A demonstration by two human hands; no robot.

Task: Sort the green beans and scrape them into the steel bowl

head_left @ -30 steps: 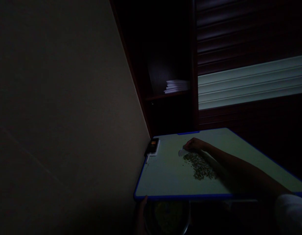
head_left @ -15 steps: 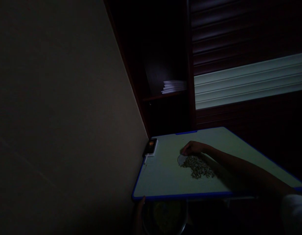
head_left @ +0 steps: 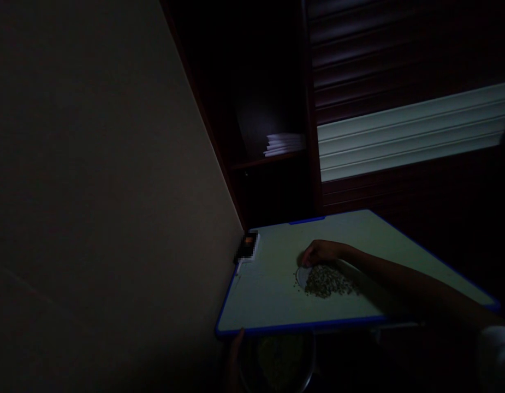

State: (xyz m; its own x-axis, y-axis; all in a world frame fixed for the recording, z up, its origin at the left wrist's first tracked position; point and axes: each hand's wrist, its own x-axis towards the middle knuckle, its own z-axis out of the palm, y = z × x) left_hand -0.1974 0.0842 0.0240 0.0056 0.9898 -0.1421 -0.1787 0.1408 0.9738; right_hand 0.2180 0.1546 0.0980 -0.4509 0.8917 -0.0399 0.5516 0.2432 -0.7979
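Note:
The room is very dark. My right hand (head_left: 320, 252) rests on a pale green table (head_left: 272, 297) with a blue rim. Its fingers curl over a small white disc (head_left: 301, 276) set against the far-left side of a pile of small greenish grains (head_left: 328, 282). My right forearm runs back to the lower right. Below the table's near edge, my left hand (head_left: 236, 355) grips the left rim of a round metal bowl (head_left: 277, 364) with grains inside; only a few fingers show.
A small dark device (head_left: 247, 246) lies at the table's far left corner by the wall. Behind stands a dark wooden shelf with a stack of white sheets (head_left: 284, 144). A pale band (head_left: 411, 134) crosses the dark panelling at right.
My right hand and the white disc have drawn nearer to the table's front edge, bunching the grain pile tighter. My left hand and the bowl stay under the edge.

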